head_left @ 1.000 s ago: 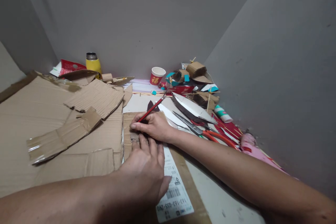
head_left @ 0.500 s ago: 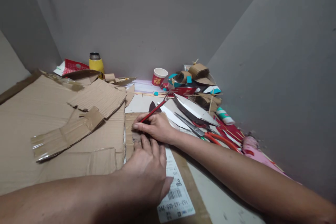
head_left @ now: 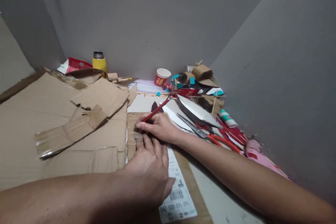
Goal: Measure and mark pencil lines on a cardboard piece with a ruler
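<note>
Right hand (head_left: 157, 126) pinches a red pencil (head_left: 157, 109), tip on the cardboard strip (head_left: 130, 126). Left hand (head_left: 148, 171) lies spread, pressing that strip (shipping label (head_left: 178, 196) alongside).

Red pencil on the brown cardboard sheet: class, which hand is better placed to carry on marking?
Right. The right hand grips the red pencil, tip down on the brown cardboard sheet. The left hand lies flat, pressing the sheet.

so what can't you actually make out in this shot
Head view:
- Pencil tip: hidden behind the right hand.
- Small cardboard piece: mostly covered by the left hand.
- Shipping label: cut off by the bottom edge.
- Scissors handles: partly hidden by the right forearm.
</note>
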Motion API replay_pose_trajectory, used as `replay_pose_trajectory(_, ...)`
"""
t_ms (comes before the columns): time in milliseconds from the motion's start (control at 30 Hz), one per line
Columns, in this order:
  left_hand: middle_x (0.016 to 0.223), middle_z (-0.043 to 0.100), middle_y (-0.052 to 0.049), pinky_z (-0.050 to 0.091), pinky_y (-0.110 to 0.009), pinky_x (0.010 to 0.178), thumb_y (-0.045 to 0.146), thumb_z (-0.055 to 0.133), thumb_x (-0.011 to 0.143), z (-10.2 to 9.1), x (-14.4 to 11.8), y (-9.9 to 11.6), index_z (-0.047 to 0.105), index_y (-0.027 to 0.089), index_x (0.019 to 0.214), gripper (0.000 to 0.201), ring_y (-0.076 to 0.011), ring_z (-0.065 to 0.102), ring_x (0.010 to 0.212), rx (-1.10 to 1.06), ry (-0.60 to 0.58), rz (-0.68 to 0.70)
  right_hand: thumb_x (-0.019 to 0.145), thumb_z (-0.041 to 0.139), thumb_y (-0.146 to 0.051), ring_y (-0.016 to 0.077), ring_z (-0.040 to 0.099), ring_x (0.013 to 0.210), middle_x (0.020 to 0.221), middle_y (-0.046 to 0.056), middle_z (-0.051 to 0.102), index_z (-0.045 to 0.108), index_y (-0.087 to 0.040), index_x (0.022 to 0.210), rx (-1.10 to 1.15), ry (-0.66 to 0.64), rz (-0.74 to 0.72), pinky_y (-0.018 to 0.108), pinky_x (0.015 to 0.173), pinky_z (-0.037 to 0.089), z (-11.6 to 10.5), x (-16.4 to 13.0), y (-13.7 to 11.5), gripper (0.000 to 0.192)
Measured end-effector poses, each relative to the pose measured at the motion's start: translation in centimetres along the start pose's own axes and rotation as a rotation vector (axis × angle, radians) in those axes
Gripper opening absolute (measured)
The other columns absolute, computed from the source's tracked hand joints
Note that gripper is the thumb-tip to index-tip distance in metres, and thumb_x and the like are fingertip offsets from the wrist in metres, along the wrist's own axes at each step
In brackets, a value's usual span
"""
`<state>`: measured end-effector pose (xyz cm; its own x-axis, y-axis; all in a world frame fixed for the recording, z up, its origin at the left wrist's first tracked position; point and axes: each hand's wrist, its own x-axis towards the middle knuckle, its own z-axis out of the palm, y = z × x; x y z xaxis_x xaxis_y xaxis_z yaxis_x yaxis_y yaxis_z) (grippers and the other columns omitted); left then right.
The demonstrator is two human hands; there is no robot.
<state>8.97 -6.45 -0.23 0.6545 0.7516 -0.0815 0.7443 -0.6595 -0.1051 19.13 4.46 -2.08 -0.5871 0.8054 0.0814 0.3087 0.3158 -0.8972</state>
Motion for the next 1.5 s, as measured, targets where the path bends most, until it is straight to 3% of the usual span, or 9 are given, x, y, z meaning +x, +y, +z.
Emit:
replay_pose_trajectory(233, 0.135, 0.045, -0.042, 0.046, -0.065, 0.09, 0.044, 0.037, 0.095, -0.4, 0.2, 0.1, 0.038, -0.006, 0.142, 0.068, -0.0546, 0.046, 0.124, 0.003, -0.052, 0.015, 0.079, 0.07, -0.036, 0.0111, 0.058, 0.06, 0.068, 0.001, 0.066, 0.066, -0.014, 0.072, 0.124, -0.019, 0.014, 0.023, 0.057, 0.048, -0.1, 0.0, 0.1, 0.023)
replay_pose_trajectory(400, 0.136, 0.041, -0.042, 0.048, -0.063, 0.088, 0.046, 0.039, 0.094, 0.0, 0.0, 0.0, 0.039, -0.005, 0.141, 0.069, -0.0542, 0.044, 0.125, -0.001, 0.006, 0.006, 0.083, 0.065, -0.045, 0.008, 0.051, 0.05, 0.071, 0.002, 0.068, 0.066, -0.016, 0.092, 0.301, 0.087, 0.033, 0.019, 0.044, 0.039, -1.2, -0.8, -0.8, 0.031)
replay_pose_trajectory(600, 0.133, 0.045, -0.042, 0.051, -0.061, 0.083, 0.045, 0.04, 0.094, 0.8, -0.4, 0.1, 0.045, -0.004, 0.138, 0.066, -0.0552, 0.046, 0.123, 0.017, 0.092, 0.009, 0.096, 0.05, -0.035, 0.014, 0.065, 0.069, 0.083, 0.005, 0.072, 0.068, -0.018, 0.104, -0.221, 0.149, -0.157, 0.025, 0.061, 0.051, -5.5, -5.3, -3.0, 0.026)
replay_pose_trajectory(700, 0.129, 0.048, -0.043, 0.053, -0.06, 0.079, 0.042, 0.041, 0.094, 1.0, -0.4, 0.1, 0.045, -0.004, 0.138, 0.063, -0.0549, 0.052, 0.117, 0.071, 0.128, 0.02, 0.093, 0.056, -0.029, 0.0189, 0.069, 0.083, 0.095, 0.009, 0.073, 0.068, -0.018, 0.105, -0.579, 0.181, -0.31, 0.032, 0.075, 0.054, -7.7, -8.3, -1.4, 0.02)
replay_pose_trajectory(833, 0.123, 0.052, -0.045, 0.054, -0.059, 0.075, 0.038, 0.04, 0.094, 1.1, -0.3, 0.1, 0.048, -0.005, 0.135, 0.06, -0.0534, 0.058, 0.11, 0.14, 0.163, 0.071, 0.087, 0.067, -0.031, 0.0261, 0.064, 0.106, 0.111, 0.013, 0.07, 0.06, -0.019, 0.122, -0.815, 0.096, -0.303, 0.044, 0.089, 0.053, -9.4, -11.3, 2.2, 0.038)
replay_pose_trajectory(1067, 0.118, 0.059, -0.04, 0.056, -0.053, 0.072, 0.037, 0.041, 0.094, 1.5, -0.5, 0.5, 0.057, -0.002, 0.129, 0.055, -0.0497, 0.063, 0.104, 0.215, 0.247, 0.089, 0.092, 0.061, -0.034, 0.0273, 0.057, 0.12, 0.126, 0.014, 0.064, 0.053, -0.02, 0.132, -0.855, 0.103, -0.296, 0.049, 0.099, 0.047, -10.2, -11.7, 4.8, 0.043)
replay_pose_trajectory(1267, 0.111, 0.065, -0.036, 0.058, -0.05, 0.07, 0.036, 0.051, 0.089, 2.0, -0.6, 0.4, 0.063, 0.0, 0.121, 0.049, -0.0458, 0.067, 0.098, 0.235, 0.369, 0.093, 0.093, 0.06, -0.034, 0.0244, 0.064, 0.103, 0.107, 0.012, 0.07, 0.059, -0.018, 0.12, -0.809, 0.096, -0.382, 0.044, 0.091, 0.05, -10.5, -11.4, 4.5, 0.031)
replay_pose_trajectory(1400, 0.107, 0.072, -0.022, 0.059, -0.044, 0.071, 0.026, 0.052, 0.087, 2.1, -0.8, 0.7, 0.064, 0.006, 0.119, 0.039, -0.035, 0.071, 0.092, 0.191, 0.541, 0.184, 0.094, 0.058, -0.034, 0.0236, 0.065, 0.099, 0.103, 0.011, 0.071, 0.06, -0.018, 0.118, -0.808, 0.119, -0.434, 0.041, 0.087, 0.052, -10.9, -12.1, 3.9, 0.029)
replay_pose_trajectory(1500, 0.099, 0.075, -0.009, 0.058, -0.035, 0.07, 0.019, 0.047, 0.089, 2.0, -1.2, 1.3, 0.065, 0.012, 0.111, 0.029, -0.0223, 0.071, 0.081, 0.168, 0.691, 0.378, 0.095, 0.057, -0.035, 0.0233, 0.067, 0.098, 0.102, 0.011, 0.072, 0.06, -0.018, 0.116, -0.814, 0.165, -0.423, 0.039, 0.085, 0.055, -11.4, -13.4, 3.0, 0.027)
